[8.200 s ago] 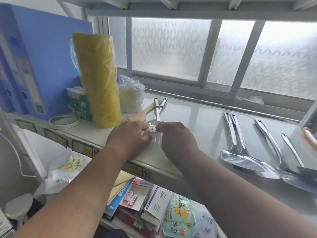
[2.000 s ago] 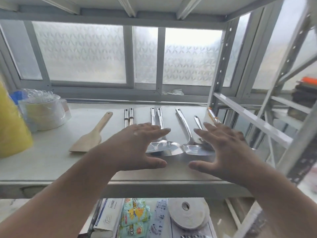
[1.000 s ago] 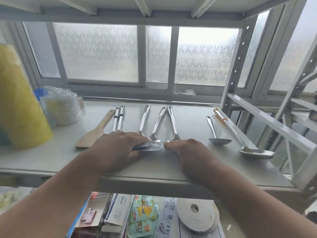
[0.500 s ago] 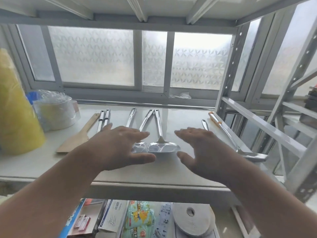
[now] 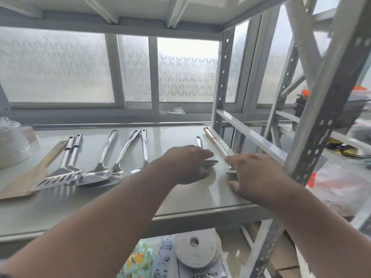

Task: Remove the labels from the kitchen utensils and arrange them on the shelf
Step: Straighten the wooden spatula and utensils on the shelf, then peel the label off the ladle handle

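Note:
Several steel utensils lie in a row on the grey shelf (image 5: pixel 180 199): a wooden spatula (image 5: pixel 30 175) at the left, a slotted turner (image 5: pixel 64 167), then spoons and turners (image 5: pixel 104 163). Further right lie a small steel spoon (image 5: pixel 199 141) and a ladle with an orange-tipped handle (image 5: pixel 214 139). My left hand (image 5: pixel 186 163) reaches over the small spoon's bowl with fingers extended. My right hand (image 5: pixel 255 175) lies flat over the ladle's bowl, fingers spread. Neither hand plainly grips anything.
A shelf upright (image 5: pixel 220 81) and a slanted rail (image 5: pixel 251 135) stand right behind the ladle. A wrapped tape roll (image 5: pixel 10 143) sits at the far left. Below the shelf lie a white roll (image 5: pixel 195 249) and packets (image 5: pixel 138 261). Frosted windows run behind.
Both hands have shifted right, from the middle turners to the small spoon and the ladle. The view has turned right with them.

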`<state>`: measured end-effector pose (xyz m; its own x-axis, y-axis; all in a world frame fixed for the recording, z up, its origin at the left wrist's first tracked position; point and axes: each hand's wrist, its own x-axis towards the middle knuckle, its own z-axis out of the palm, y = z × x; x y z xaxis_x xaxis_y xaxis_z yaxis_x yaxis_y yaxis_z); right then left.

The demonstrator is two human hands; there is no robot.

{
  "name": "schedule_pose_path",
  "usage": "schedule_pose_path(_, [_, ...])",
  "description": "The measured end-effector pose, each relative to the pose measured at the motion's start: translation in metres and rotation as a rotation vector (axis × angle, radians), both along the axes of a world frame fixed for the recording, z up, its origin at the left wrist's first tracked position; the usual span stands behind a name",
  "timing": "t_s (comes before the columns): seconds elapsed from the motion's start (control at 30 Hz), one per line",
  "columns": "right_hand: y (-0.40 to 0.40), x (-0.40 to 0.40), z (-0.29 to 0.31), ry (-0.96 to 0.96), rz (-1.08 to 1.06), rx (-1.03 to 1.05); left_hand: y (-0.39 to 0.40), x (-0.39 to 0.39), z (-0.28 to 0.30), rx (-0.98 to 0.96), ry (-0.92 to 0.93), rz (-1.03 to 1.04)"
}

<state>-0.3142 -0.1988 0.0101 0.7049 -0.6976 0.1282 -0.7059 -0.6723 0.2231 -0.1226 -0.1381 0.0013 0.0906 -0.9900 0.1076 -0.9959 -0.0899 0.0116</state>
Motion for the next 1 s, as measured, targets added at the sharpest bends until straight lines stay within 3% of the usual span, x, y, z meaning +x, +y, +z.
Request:
schedule_pose_path(0.47, [0.009,0.007,-0.002,-0.019,0.003,0.091,-0.002,0.029,-0.016,-0.029,-0.062,0.197])
schedule_pose_path(0.7, [0.016,0.005,-0.003,-0.206,0.072,-0.035,0.013,0.025,0.012,0.006,-0.02,0.166])
schedule_pose_path(1.0, [0.056,-0.004,0.007,-0.563,0.311,-0.302,-0.005,0.086,0.069,-0.298,-0.473,-0.005])
